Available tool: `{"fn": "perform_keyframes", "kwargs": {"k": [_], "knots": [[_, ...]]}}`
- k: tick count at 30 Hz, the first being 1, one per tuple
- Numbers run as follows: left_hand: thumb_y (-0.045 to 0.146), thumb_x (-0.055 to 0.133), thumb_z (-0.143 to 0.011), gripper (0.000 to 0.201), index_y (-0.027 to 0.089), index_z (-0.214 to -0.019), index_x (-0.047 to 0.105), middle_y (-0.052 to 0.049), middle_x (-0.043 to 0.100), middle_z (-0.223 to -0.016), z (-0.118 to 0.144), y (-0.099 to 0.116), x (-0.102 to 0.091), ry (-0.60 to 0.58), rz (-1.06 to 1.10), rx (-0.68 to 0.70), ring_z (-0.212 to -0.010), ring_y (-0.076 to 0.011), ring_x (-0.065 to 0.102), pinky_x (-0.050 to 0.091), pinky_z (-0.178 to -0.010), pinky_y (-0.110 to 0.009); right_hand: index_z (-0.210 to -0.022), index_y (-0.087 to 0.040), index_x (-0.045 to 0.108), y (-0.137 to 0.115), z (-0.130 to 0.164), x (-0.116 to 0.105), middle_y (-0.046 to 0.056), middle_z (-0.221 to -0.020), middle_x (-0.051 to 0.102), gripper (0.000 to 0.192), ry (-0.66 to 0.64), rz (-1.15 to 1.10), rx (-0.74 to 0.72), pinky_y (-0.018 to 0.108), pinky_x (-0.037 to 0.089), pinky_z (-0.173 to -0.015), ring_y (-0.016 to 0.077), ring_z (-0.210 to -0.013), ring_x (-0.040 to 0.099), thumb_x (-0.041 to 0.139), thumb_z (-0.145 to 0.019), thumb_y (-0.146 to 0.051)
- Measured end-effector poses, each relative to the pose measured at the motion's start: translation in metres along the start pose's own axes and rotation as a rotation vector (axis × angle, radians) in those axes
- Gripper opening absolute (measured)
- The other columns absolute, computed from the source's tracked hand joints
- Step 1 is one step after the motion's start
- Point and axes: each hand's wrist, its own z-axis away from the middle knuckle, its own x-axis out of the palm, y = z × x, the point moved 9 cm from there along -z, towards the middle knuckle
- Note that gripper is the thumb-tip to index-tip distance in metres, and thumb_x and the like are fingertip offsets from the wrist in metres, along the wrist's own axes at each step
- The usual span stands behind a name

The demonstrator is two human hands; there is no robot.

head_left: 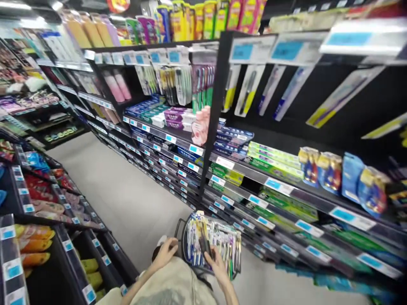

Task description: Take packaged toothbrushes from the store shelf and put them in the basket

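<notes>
Low in the head view stands a dark wire basket [187,231] full of packaged toothbrushes [222,243]. My right hand [218,264] reaches into it and closes on a dark toothbrush pack [205,239]. My left hand [165,254] rests on the basket's near left rim, fingers curled around it. A beige garment [173,284] covers my lap or knee below both hands.
A tall black shelf unit [219,110] on the right carries toothpaste boxes [270,156], hanging toothbrushes [248,91] and blue price tags. Lower snack shelves [47,212] line the left. A pale floor aisle [121,190] runs between them into the distance.
</notes>
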Motion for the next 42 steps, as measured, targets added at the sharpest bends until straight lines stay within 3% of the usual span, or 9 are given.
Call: {"fn": "perform_keyframes", "kwargs": {"k": [5,8,15,19,23,27,32,38,42], "knots": [[0.066,0.085,-0.057,0.064,0.031,-0.11,0.072,-0.009,0.075,-0.114,-0.048,0.038,-0.02,-0.18,0.305,0.064,-0.116,-0.0375,0.069,0.051,-0.108,-0.049,-0.082,-0.036,0.075,0.002,-0.014,0.129,0.001,-0.086,0.073,0.034,-0.121,0.072,-0.024,0.05,0.061,-0.076,0.0364,-0.093,0.073,0.091,-0.054,-0.044],[0.063,0.09,-0.052,0.068,0.029,-0.108,0.069,-0.012,0.075,-0.115,-0.084,0.06,-0.05,-0.168,0.381,0.133,-0.116,-0.0387,0.068,0.052,-0.107,-0.05,-0.081,-0.041,0.074,0.012,-0.033,0.186,0.0,-0.085,0.071,0.032,-0.077,0.102,-0.113,0.051,0.061,-0.082,0.0365,-0.097,0.072,0.091,-0.054,-0.046],[0.04,0.087,-0.059,0.065,0.023,-0.116,0.059,-0.008,0.075,-0.104,-0.136,0.098,-0.169,0.157,0.383,0.189,-0.099,-0.0296,0.073,0.058,-0.093,-0.04,-0.085,-0.036,0.076,0.038,-0.068,0.281,0.004,-0.094,0.073,0.04,0.013,0.07,-0.13,0.045,0.062,-0.073,0.0356,-0.097,0.072,0.093,-0.053,-0.053],[0.037,0.085,-0.062,0.063,0.02,-0.117,0.059,-0.007,0.077,-0.101,-0.138,0.14,-0.244,0.26,0.318,0.267,-0.092,-0.0271,0.074,0.058,-0.088,-0.039,-0.093,-0.033,0.075,0.046,-0.052,0.331,0.003,-0.106,0.072,0.05,0.092,-0.151,-0.016,0.041,0.061,-0.083,0.0326,-0.108,0.071,0.096,-0.053,-0.055],[0.036,0.084,-0.066,0.053,0.019,-0.111,0.061,-0.006,0.078,-0.093,-0.138,0.173,-0.292,0.323,0.186,0.31,-0.086,-0.0256,0.073,0.057,-0.081,-0.037,-0.088,-0.029,0.073,0.035,-0.031,0.377,0.003,-0.102,0.074,0.041,0.004,-0.204,0.085,0.037,0.06,-0.082,0.0283,-0.1,0.074,0.094,-0.062,-0.052],[0.037,0.088,-0.063,0.053,0.021,-0.107,0.062,-0.003,0.076,-0.09,-0.139,0.193,-0.314,0.395,0.155,0.323,-0.083,-0.0232,0.071,0.055,-0.081,-0.035,-0.091,-0.026,0.074,0.008,-0.02,0.394,0.004,-0.104,0.076,0.037,-0.061,-0.141,0.112,0.032,0.058,-0.077,0.0223,-0.092,0.073,0.093,-0.067,-0.046],[0.033,0.085,-0.062,0.058,0.021,-0.113,0.061,-0.003,0.073,-0.093,-0.141,0.201,-0.313,0.404,0.193,0.314,-0.084,-0.0199,0.066,0.052,-0.082,-0.032,-0.097,-0.026,0.073,-0.002,-0.017,0.392,0.002,-0.1,0.076,0.039,-0.073,-0.175,0.139,0.029,0.055,-0.073,0.0182,-0.084,0.071,0.093,-0.068,-0.042],[0.046,0.064,-0.067,0.083,0.02,-0.145,0.049,-0.014,0.069,-0.114,-0.14,0.206,-0.271,-0.136,0.786,0.334,-0.078,-0.0206,0.06,0.049,-0.059,-0.033,-0.101,-0.026,0.073,-0.014,-0.002,0.383,0.004,-0.1,0.077,0.035,-0.211,-0.175,0.159,0.031,0.055,-0.073,0.0207,-0.086,0.071,0.087,-0.076,-0.046],[0.051,0.058,-0.07,0.082,0.017,-0.144,0.052,-0.018,0.069,-0.109,-0.13,0.208,-0.256,-0.248,0.957,0.294,-0.081,-0.0257,0.061,0.044,-0.052,-0.032,-0.102,-0.025,0.074,-0.024,0.009,0.364,0.006,-0.099,0.077,0.036,-0.259,-0.18,0.13,0.031,0.055,-0.07,0.0216,-0.084,0.071,0.085,-0.078,-0.05]]}}
